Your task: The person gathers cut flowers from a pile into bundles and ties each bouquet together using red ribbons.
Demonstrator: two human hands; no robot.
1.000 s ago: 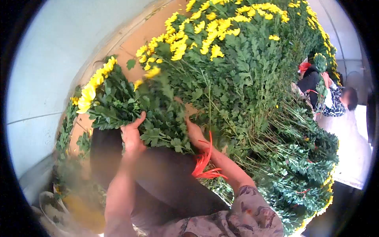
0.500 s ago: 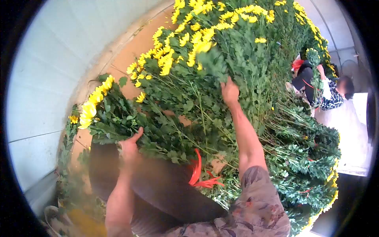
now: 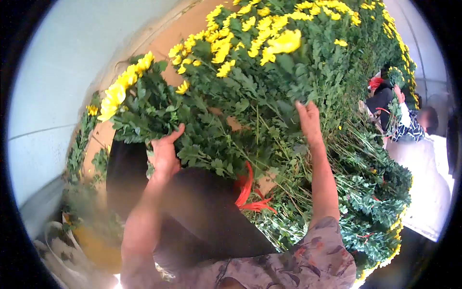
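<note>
We find the left hand [image 3: 164, 153] curled beneath a leafy bunch [image 3: 147, 108] with yellow heads, thumb extended, the bunch lying over the dark-trousered leg [image 3: 207, 197]; we find the right hand [image 3: 310, 124] nearly closed on a single flower stem [image 3: 294, 79], its bloom above the larger heap [image 3: 337, 67]; we note red strips [image 3: 250, 200] beside the leg.

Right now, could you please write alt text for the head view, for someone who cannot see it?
A person's left hand holds a bunch of yellow flowers; the right hand, apparently holding one flower, is over a leafy pile. Red strips lie nearby; another person is far right.
</note>
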